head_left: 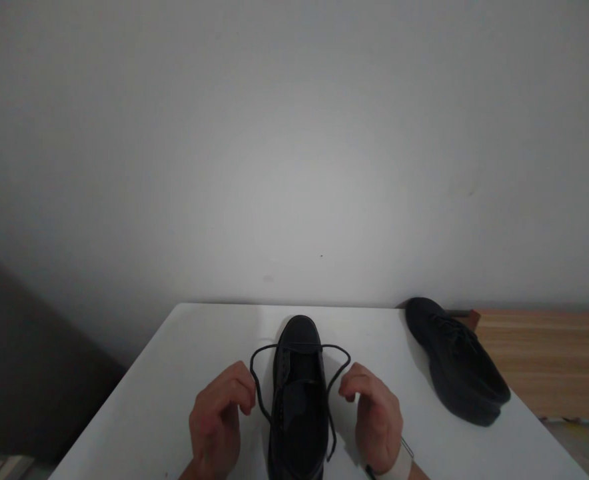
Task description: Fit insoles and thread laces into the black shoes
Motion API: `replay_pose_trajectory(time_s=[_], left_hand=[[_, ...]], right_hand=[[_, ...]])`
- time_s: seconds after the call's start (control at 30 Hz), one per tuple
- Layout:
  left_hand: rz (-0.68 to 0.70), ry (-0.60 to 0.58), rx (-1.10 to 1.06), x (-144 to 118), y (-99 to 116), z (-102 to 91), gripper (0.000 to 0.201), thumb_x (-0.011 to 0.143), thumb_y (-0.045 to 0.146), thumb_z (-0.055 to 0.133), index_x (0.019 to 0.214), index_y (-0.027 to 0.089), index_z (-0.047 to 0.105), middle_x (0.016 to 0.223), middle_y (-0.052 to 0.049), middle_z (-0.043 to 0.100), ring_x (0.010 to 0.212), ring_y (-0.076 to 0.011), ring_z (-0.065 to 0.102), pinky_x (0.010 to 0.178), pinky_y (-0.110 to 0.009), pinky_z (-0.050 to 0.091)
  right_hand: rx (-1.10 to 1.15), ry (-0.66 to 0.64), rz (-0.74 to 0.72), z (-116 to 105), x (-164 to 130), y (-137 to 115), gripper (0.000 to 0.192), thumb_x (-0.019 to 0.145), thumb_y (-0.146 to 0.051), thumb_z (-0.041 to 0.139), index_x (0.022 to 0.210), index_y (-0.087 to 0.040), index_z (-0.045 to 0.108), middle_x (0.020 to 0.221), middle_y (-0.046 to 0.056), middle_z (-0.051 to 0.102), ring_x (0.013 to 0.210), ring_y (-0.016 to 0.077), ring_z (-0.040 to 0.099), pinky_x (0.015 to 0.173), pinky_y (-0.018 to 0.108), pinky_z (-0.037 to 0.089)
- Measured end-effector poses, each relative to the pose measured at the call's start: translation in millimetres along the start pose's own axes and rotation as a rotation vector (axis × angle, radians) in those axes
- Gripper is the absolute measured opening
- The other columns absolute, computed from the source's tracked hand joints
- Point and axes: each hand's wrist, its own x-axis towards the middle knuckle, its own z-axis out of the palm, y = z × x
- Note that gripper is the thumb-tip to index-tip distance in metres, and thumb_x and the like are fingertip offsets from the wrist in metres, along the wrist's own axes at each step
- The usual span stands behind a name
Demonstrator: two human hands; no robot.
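Note:
A black lace-up shoe [300, 373] lies on the white table, toe toward the wall, its opening facing up. One black shoelace [343, 351] crosses near the toe end, and a loose end curves down along each side. My left hand [219, 413] is just left of the shoe, fingers loosely bent, its fingertips close to the left lace end. On the other side, my right hand [374, 413] hovers beside the right lace end, fingers bent and apart from the lace. Neither hand visibly grips anything. The shoe's heel is cut off by the bottom edge.
A second black shoe [457, 363], with its laces in, stands at the right edge of the white table [174, 373]. Behind it is a wood-grain surface [544, 360]. A pale wall [294, 167] rises along the table's far edge.

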Motion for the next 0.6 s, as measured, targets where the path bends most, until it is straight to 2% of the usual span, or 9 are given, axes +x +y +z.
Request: replay_pose_trajectory(time_s=[0.13,0.27,0.37,0.43,0.5,0.6], left_hand=[[-0.156,0.143,0.047,-3.2,-22.8,-0.6,0.057,0.096,0.056,0.045,0.052,0.021,0.051,0.050,0.000,0.046,0.052,-0.0170,0.045,0.052,-0.031,0.034],[-0.306,0.200,0.153,0.2,-44.1,-0.6,0.048,0.097,0.049,0.048,0.058,0.021,0.050,0.057,0.002,0.046,0.058,-0.0157,0.045,0.057,-0.028,0.037],[-0.405,0.135,0.205,5.8,-57.3,0.5,0.026,0.091,0.042,0.060,0.077,0.020,0.064,0.072,-0.001,0.062,0.070,-0.0179,0.058,0.066,-0.028,0.045],[-0.455,0.064,0.214,8.0,-63.6,2.4,0.021,0.086,0.040,0.065,0.090,0.020,0.070,0.085,-0.004,0.071,0.083,-0.0220,0.066,0.076,-0.032,0.050],[-0.486,-0.017,0.202,8.6,-66.8,5.0,0.024,0.085,0.040,0.065,0.094,0.020,0.073,0.091,-0.007,0.074,0.090,-0.0248,0.068,0.083,-0.035,0.052],[-0.506,-0.101,0.182,7.9,-67.6,7.7,0.025,0.084,0.041,0.065,0.092,0.020,0.076,0.092,-0.007,0.076,0.090,-0.0250,0.069,0.084,-0.035,0.053]], right_hand=[[-0.020,0.076,0.044,6.7,13.6,3.0,0.050,0.103,-0.049,0.033,0.066,-0.023,0.055,0.059,0.001,0.047,0.054,0.0175,0.044,0.052,0.032,0.034],[-0.111,0.170,0.189,10.9,28.2,12.9,0.034,0.098,-0.047,0.049,0.076,-0.023,0.056,0.069,0.000,0.051,0.063,0.0173,0.049,0.058,0.030,0.039],[-0.120,0.175,0.224,11.6,34.8,24.8,0.026,0.093,-0.047,0.056,0.093,-0.022,0.063,0.085,0.005,0.062,0.079,0.0216,0.056,0.071,0.034,0.046],[-0.117,0.144,0.242,12.4,36.1,30.7,0.028,0.091,-0.048,0.058,0.094,-0.022,0.066,0.092,0.007,0.066,0.085,0.0237,0.059,0.077,0.037,0.048],[-0.101,0.089,0.266,13.9,35.7,33.2,0.029,0.090,-0.048,0.059,0.091,-0.022,0.069,0.086,0.006,0.068,0.079,0.0233,0.061,0.073,0.037,0.050],[-0.063,0.008,0.304,16.7,35.0,31.8,0.029,0.089,-0.048,0.060,0.088,-0.022,0.071,0.070,0.003,0.066,0.058,0.0192,0.055,0.056,0.032,0.047]])
